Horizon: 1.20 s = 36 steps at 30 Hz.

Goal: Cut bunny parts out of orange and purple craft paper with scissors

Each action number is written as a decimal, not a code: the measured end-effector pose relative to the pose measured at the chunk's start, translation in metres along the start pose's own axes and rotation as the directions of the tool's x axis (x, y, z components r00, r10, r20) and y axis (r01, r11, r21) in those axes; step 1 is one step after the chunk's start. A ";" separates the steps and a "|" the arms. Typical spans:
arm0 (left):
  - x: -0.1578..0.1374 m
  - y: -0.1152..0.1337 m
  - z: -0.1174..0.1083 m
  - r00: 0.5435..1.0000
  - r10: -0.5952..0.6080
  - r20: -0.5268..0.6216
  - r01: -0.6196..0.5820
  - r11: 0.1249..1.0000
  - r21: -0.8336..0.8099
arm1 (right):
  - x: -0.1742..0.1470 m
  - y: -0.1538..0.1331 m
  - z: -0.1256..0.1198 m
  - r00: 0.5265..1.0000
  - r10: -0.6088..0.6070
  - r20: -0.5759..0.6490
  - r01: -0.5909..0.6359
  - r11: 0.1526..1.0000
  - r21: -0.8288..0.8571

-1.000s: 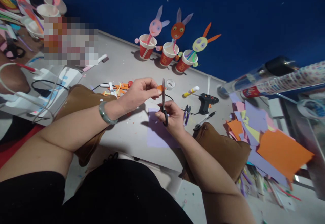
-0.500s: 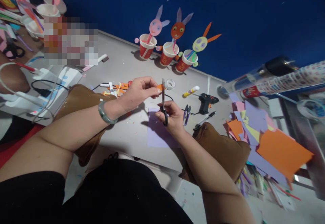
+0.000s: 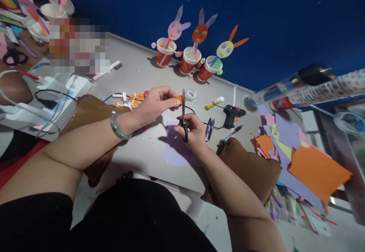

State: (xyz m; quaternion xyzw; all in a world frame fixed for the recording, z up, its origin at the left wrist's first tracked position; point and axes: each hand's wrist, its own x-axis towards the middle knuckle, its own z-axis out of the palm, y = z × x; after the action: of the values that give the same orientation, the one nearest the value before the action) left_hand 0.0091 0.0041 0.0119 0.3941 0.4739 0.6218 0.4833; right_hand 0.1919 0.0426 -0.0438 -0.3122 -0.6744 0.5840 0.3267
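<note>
my left hand [image 3: 161,103] pinching an orange paper piece [image 3: 180,98], my right hand [image 3: 194,132] grasping black-handled scissors [image 3: 184,105], blades at the piece's edge, both above the tabletop [image 3: 151,155] between its near and far edges, purple sheet [image 3: 176,153] toward the near edge, rabbit-topped cups [image 3: 188,64] along the far edge

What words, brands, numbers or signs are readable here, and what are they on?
No text can be read for certain.
Red cups: gold markings, too small to read.
Patterned stack: marking on its red end, too blurred.
Yellow-and-white stick: any label is too small.
Scissors and orange paper piece: no lettering visible.
</note>
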 end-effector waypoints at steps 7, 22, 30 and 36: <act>-0.001 0.001 0.001 1.000 -0.013 0.013 0.012 1.000 0.017 | 0.000 -0.001 0.000 1.000 -0.017 0.010 0.017 1.000 0.001; 0.001 -0.003 -0.002 0.999 -0.014 0.053 0.012 0.999 0.048 | 0.001 -0.003 0.000 1.000 -0.028 -0.001 0.028 1.000 0.011; 0.000 -0.002 -0.001 0.998 -0.029 0.059 0.026 0.998 0.053 | 0.001 -0.005 0.000 0.999 -0.035 0.009 0.034 0.999 0.023; 0.001 -0.001 -0.002 0.998 -0.018 0.058 0.015 0.999 0.052 | 0.001 -0.005 0.000 0.999 -0.039 -0.003 0.039 0.999 0.033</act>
State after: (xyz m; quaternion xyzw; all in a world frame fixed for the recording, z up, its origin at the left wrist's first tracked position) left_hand 0.0074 0.0045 0.0102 0.4208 0.4785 0.5935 0.4916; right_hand 0.1909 0.0429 -0.0389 -0.2943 -0.6702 0.5881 0.3441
